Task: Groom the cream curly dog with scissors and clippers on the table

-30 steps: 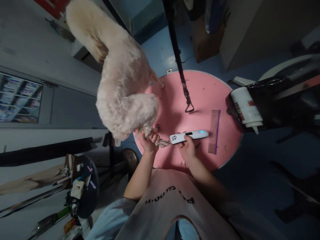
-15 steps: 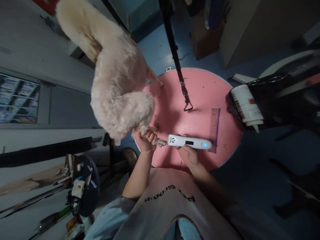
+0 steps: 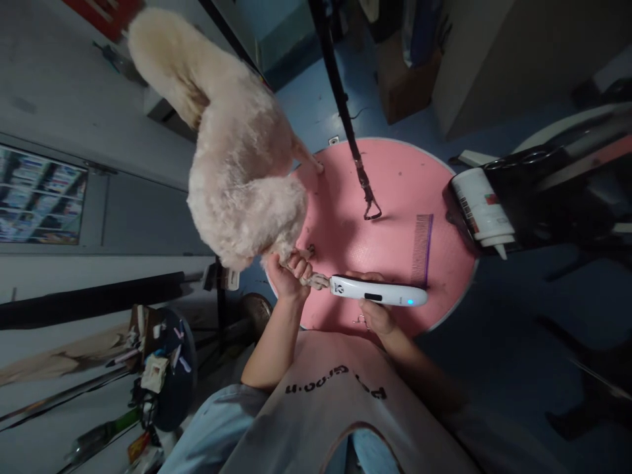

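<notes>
A fluffy cream dog stands at the left edge of a round pink grooming table. My left hand is closed round the dog's hind paw, holding it off the table. My right hand grips a white electric clipper with a small blue light. The clipper's head touches the held paw.
A purple-backed comb lies on the table's right side. A black leash with a clip hangs down over the table's middle. A white bottle lies on a dark stand at the right. A cluttered round stool stands at lower left.
The clipper's rear end has swung toward me, from pointing up-right to pointing down-right, with its head staying at the paw. My left hand keeps its hold.
</notes>
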Tool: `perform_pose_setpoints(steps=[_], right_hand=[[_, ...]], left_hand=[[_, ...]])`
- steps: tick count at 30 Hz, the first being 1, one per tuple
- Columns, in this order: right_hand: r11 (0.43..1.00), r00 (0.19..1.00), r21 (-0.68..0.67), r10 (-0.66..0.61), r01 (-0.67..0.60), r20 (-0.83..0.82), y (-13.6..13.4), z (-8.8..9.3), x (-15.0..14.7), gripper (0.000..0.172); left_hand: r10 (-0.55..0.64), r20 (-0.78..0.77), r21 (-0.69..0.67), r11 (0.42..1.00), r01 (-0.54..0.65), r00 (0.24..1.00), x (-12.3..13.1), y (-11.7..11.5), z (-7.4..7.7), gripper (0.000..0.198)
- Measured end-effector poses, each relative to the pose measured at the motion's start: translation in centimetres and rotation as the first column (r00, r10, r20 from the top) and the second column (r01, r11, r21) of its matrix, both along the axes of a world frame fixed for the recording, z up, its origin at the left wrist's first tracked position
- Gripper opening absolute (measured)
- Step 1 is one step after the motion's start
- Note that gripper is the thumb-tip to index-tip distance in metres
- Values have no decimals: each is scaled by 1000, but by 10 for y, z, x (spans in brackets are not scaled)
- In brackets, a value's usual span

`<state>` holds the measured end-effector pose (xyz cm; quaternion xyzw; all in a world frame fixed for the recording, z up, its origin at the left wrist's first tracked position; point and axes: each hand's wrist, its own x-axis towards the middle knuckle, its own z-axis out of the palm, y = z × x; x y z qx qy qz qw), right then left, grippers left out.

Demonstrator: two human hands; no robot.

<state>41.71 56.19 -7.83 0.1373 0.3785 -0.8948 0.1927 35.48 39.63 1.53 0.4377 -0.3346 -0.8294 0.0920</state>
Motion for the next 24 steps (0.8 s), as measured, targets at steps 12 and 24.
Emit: perform_pose_setpoints(steps=[12,24], right_hand=[[976,991,-187,121,-109,57,1,17,2,48],[714,842,539,-130,446,-524,-7,74,65,49]], left_hand=[[-391,-166,52,913,404,905,6,-8,-6,44],[-875,-338,5,367,930,347,-6,-20,13,34]])
